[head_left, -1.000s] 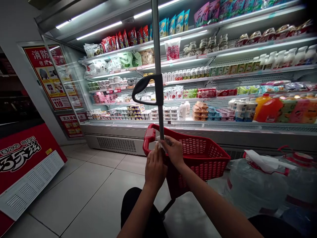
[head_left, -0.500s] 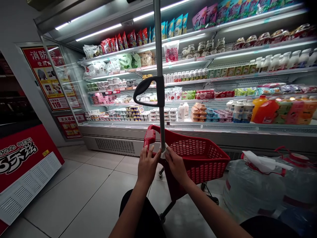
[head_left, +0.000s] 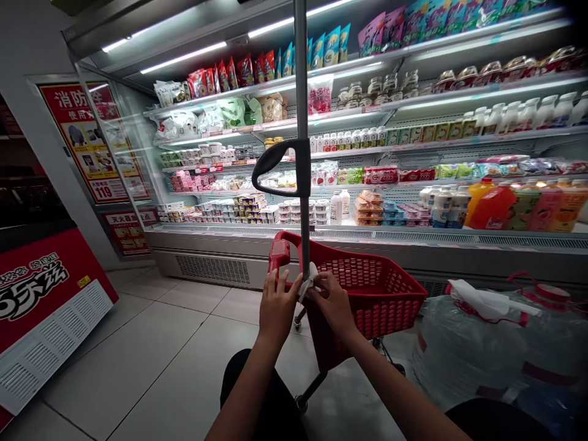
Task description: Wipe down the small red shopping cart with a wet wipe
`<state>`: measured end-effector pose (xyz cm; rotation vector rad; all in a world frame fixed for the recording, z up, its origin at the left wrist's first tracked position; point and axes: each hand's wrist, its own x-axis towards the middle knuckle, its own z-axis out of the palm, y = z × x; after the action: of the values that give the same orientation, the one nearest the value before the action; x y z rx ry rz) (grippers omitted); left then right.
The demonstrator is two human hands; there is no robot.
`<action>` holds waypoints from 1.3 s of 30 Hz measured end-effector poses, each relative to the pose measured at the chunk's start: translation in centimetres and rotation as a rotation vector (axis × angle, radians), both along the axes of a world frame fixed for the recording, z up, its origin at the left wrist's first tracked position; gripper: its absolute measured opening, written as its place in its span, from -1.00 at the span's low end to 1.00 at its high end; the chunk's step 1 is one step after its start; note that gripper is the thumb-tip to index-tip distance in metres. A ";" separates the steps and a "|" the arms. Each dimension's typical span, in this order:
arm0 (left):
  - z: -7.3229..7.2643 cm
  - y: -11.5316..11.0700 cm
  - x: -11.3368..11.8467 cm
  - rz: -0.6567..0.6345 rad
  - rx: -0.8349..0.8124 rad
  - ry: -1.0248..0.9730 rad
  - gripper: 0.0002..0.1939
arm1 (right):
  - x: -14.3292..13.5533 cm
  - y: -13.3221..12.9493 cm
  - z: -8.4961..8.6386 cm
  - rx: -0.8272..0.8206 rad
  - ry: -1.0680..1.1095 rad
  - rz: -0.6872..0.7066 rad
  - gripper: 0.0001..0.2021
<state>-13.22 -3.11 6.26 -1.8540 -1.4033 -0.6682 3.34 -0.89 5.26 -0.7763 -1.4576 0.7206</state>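
A white tissue [head_left: 311,278] is wrapped about the lower part of a grey metal pole [head_left: 305,236], just above the red plastic of a shopping cart [head_left: 376,297]. My right hand [head_left: 334,306] pinches the tissue from the right, with its fingers curled. From the left, my left hand [head_left: 278,306] holds the tissue's lower edge between index finger and thumb, though the thumb is mostly hidden. Its other fingers stretch up beside the red cart handle [head_left: 278,251]. Higher on the pole sits a black loop grip [head_left: 280,168].
A lit refrigerated display [head_left: 220,239] with several shelves of dairy, drinks and snack bags runs behind the cart. Large clear water jugs [head_left: 468,343] stand at right. At left are a red and white freezer [head_left: 50,318] and a red wall sign [head_left: 94,144]. Tiled floor [head_left: 156,355] lies below.
The pole and its loop grip have shifted slightly right. My right hand's fingers have curled more, and more of the white tissue shows beside the pole. Both hands have moved slightly right.
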 end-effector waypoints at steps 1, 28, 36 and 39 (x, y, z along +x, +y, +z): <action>0.0 0.0 0.0 -0.002 -0.005 -0.006 -0.43 | -0.2 0.3 0.1 -0.007 0.004 -0.018 -0.78; 0.2 0.7 0.5 -0.059 -0.003 -0.154 -0.11 | -0.5 1.5 -2.0 0.249 -0.282 -0.201 -0.59; 0.6 0.5 -0.5 -0.167 -0.093 -0.287 0.00 | 5.2 1.0 -4.6 0.513 -0.686 -0.295 -0.34; 0.7 0.3 -0.5 -0.166 -0.107 -0.310 0.03 | 5.1 0.6 -4.9 0.543 -0.675 -0.347 -0.37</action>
<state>-13.76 -2.78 6.94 -2.0320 -1.5136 -1.0167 8.44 -0.26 0.35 -0.8445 -1.9295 -0.2425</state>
